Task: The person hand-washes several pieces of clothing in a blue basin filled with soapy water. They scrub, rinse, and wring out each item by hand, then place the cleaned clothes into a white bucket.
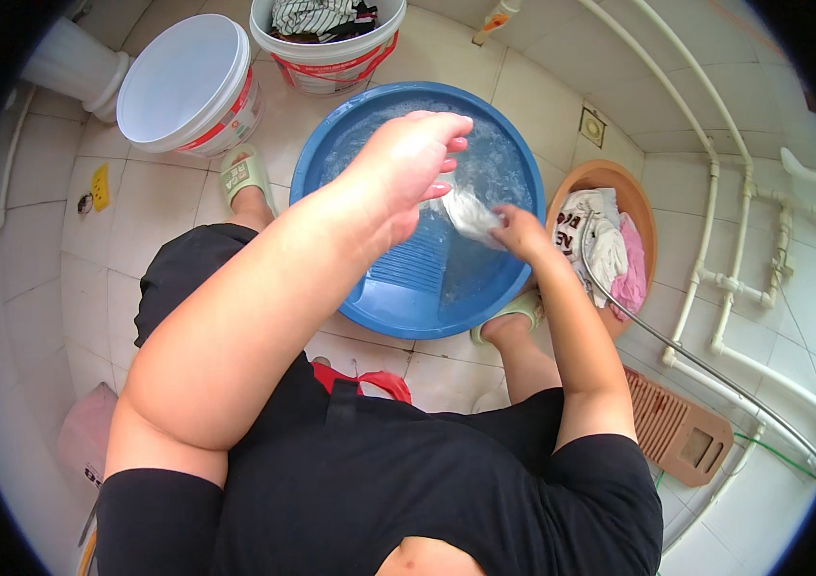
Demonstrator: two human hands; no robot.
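Note:
A piece of wet white cloth [471,213] hangs over the water in a big blue basin [398,324]. My right hand [519,233] is closed on its lower right end, near the basin's right side. My left hand [413,158] is raised over the middle of the basin with its fingers curled. The cloth's upper end runs up to those fingers and seems gripped there, though the hand hides part of it. Below the cloth, a ribbed blue washboard surface [406,274] slopes into the sudsy water.
An orange-brown tub [650,226] holding white and pink clothes stands to the right, a grey hose [662,338] crossing it. Behind stand a white bucket [182,82] and another bucket [331,72] with dark and striped clothes. A brown washboard [674,427] lies by the wall pipes [706,278].

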